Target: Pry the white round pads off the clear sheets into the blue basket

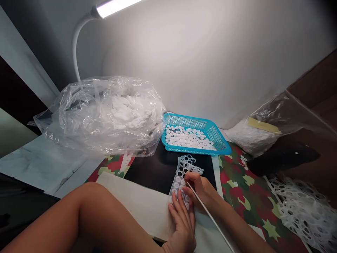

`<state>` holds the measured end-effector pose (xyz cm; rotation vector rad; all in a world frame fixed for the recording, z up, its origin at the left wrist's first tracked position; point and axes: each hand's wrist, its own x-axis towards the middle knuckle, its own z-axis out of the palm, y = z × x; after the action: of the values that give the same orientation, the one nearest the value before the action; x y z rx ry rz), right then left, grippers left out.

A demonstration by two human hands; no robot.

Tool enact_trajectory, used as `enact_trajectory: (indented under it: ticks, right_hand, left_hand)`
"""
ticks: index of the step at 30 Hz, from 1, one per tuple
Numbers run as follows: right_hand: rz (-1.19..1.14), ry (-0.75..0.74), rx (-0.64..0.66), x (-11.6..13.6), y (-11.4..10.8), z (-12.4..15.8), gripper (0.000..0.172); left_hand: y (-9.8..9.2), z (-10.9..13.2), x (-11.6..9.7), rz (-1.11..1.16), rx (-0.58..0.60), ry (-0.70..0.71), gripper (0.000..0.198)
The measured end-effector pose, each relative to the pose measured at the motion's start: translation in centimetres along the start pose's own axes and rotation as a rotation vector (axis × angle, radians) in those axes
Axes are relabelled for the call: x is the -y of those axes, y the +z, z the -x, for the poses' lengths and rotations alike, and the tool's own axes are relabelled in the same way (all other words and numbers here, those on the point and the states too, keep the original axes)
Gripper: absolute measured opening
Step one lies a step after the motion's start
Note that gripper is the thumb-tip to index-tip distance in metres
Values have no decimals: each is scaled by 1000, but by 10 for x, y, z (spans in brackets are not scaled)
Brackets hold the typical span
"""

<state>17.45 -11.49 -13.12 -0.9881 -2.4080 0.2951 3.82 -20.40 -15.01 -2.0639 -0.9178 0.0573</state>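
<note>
Your left hand (182,226) rests in the head view with its fingers extended flat over the lower end of a perforated translucent sheet (177,185), pressing without gripping. Your right hand (201,189) pinches a thin white rod (207,211) between thumb and fingers, above the middle of the same sheet; the rod slants down toward the lower right. Its tip is hidden by the fingers, so contact with the sheet cannot be confirmed. The sheet's upper part shows open round holes; its lower part appears to retain round pieces. Its upper part lies on a black board (147,170). Just beyond the sheet, locate the blue basket (223,142) containing white discs (184,137). To its left sits a clear plastic bag (86,119) with white contents; at far right, note a pile of ring-shaped webbing (305,214) beside the patterned cloth (239,196).
</note>
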Motion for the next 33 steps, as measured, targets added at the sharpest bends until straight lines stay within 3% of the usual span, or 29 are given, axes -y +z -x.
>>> enact_trajectory:
  ticks: [8,13,17,25,33]
  right_hand:
    - [-128,62,-3,6,-8,-4,9]
    - [-312,133,-89,7,-12,-7,10]
    - [-381,129,-138,5,-14,-9,8]
    - [-461,71,27,-1,-22,-8,7]
    - [-406,8,-14,-3,-18,-7,8]
  left_hand:
    - [4,0,-1,-73,-11,28,48]
    - [7,1,3,-232,-37,147,58]
    - [7,2,2,-237,-13,120,57]
    - [3,1,0,-184,13,92,57]
    - [3,0,0,-141,6,66,55]
